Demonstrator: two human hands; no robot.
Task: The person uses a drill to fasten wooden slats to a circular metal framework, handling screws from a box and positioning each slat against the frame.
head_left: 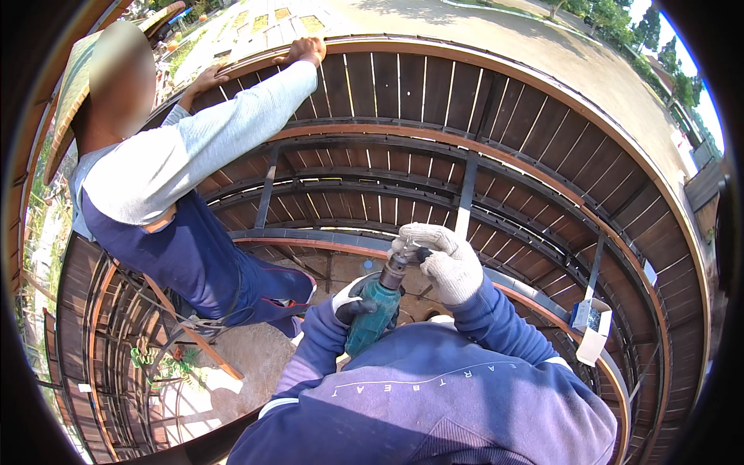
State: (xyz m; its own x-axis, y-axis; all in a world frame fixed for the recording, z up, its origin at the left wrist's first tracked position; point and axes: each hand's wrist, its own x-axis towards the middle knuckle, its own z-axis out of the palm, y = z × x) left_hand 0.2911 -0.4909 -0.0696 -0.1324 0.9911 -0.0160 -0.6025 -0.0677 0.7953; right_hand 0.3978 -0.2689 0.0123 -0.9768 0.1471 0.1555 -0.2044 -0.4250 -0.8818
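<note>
A green power drill (pixel 373 311) with a metal chuck (pixel 394 269) is held in front of my chest, chuck pointing up and away from me. My left hand (pixel 350 304), in a white and dark glove, is closed around the drill's body. My right hand (pixel 451 265), in a pale glove with a dark patch by the fingers, is curled at the tip of the chuck. Its thumb and fingers are pinched together there. Whatever small thing lies between them is too small to make out.
Another person (pixel 186 186) in a straw hat stands at my left, with hands on the top rail (pixel 418 46). Curved dark slatted walls and metal rings surround us. An open white carton (pixel 594 341) sits on a ledge at right. Cables (pixel 182 314) hang beside the person.
</note>
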